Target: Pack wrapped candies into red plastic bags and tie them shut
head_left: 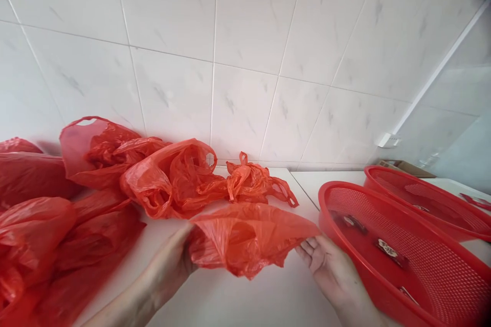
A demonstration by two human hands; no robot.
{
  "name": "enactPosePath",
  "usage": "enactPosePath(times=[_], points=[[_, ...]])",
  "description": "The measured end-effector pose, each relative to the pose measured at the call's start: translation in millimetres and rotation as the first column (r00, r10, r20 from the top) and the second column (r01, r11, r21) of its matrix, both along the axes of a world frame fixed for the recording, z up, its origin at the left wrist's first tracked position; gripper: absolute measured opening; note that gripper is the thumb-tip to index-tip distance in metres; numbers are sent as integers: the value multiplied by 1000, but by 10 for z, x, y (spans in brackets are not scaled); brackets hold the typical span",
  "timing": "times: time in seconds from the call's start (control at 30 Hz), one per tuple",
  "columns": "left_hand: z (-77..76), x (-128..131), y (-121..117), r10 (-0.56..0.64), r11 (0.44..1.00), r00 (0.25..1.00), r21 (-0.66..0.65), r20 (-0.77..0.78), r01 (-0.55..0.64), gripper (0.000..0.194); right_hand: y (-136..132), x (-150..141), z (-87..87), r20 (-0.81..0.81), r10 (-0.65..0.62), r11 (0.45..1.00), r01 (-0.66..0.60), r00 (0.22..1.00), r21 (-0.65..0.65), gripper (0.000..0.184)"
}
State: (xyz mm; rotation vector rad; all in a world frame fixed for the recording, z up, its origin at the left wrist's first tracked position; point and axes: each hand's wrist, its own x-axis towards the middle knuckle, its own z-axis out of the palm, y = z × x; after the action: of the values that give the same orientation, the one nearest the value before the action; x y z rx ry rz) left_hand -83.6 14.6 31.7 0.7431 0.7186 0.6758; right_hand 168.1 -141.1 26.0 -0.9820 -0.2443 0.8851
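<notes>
A thin red plastic bag [249,240] hangs stretched between my two hands above the white table. My left hand [183,250] grips its bunched left side, with the fingers partly hidden behind the film. On the opposite side, my right hand [326,260] is turned palm up and holds the bag's pointed corner at its fingertips. The bag's middle sags and its lower edge looks crumpled. Just behind it lies a small crumpled red bag [255,181].
More red plastic bags [169,179] are heaped along the left and back of the table. At the right stands a red perforated basket [326,199] with a few small packets [389,249] inside. Behind it is another red basket [372,176]. A tiled wall [245,87] closes off the back.
</notes>
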Motion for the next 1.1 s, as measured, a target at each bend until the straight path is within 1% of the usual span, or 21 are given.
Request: enactPosePath(times=[0.07,0.13,0.17,0.23,0.27,0.3,0.33,0.37,0.4,0.47,0.5,0.53,0.57,0.63,0.7,0.73,0.8,0.87,0.93,1.0,1.1], points=[[-106,-112,-16,-57,994,992,86,-116,67,25,9,-16,91,-58,20,1000,-20,998,1,19],[-208,-197,-75,41,923,965,381,-259,63,42,47,-82,147,-78,-8,999,5,997,-32,16],[-238,-227,-123,131,807,943,585,-305,77,53,72,-123,159,-73,-24,998,21,997,-52,15],[-230,-255,-250,263,404,912,895,-314,191,75,124,-203,162,-44,-18,997,14,999,-81,16],[-191,-249,-324,268,197,911,943,-314,267,82,148,-237,161,-18,2,996,-4,1000,-90,17],[-134,-229,-396,234,36,913,942,-333,334,86,169,-265,164,20,32,995,-30,999,-100,19],[-67,-196,-458,195,-31,907,922,-372,385,83,186,-283,176,74,78,991,-69,994,-111,21],[3,-154,-504,141,-14,896,904,-421,427,73,196,-288,199,145,134,985,-116,980,-126,22],[69,-108,-529,84,86,881,884,-465,459,56,197,-279,236,231,194,975,-160,953,-157,22],[169,-27,-510,-35,403,864,785,-502,472,14,156,-227,345,430,290,942,-176,855,-285,20],[199,-1,-474,-66,544,870,714,-488,441,9,109,-194,414,527,315,925,-131,789,-356,19],[217,14,-429,-67,650,883,651,-465,392,19,42,-167,487,620,312,913,-47,720,-405,24],[224,18,-385,-52,717,897,609,-440,341,26,-40,-156,562,715,278,907,70,642,-415,34],[218,9,-328,-39,778,919,565,-392,275,33,-218,-205,689,891,146,896,325,429,-303,45],[199,-2,-337,-71,819,932,513,-356,259,37,-343,-349,747,982,37,886,448,187,-119,29],[191,-5,-363,-96,834,935,486,-341,263,37,-361,-437,736,994,53,912,400,100,-89,19],[181,-10,-419,-154,856,940,433,-306,281,37,-299,-586,624,973,232,961,155,-10,-228,15],[188,-34,-421,-197,893,954,360,-224,269,32,-156,-636,425,862,488,870,-4,-138,-493,23],[222,-91,-318,-170,943,979,270,-109,194,27,-26,-574,212,724,651,754,86,-229,-651,41],[287,-178,-135,-49,974,999,219,-20,53,23,27,-457,58,655,713,697,148,-249,-702,50],[406,-322,60,202,920,979,346,-14,-185,12,-15,-327,-22,626,730,668,94,-275,-738,54]])
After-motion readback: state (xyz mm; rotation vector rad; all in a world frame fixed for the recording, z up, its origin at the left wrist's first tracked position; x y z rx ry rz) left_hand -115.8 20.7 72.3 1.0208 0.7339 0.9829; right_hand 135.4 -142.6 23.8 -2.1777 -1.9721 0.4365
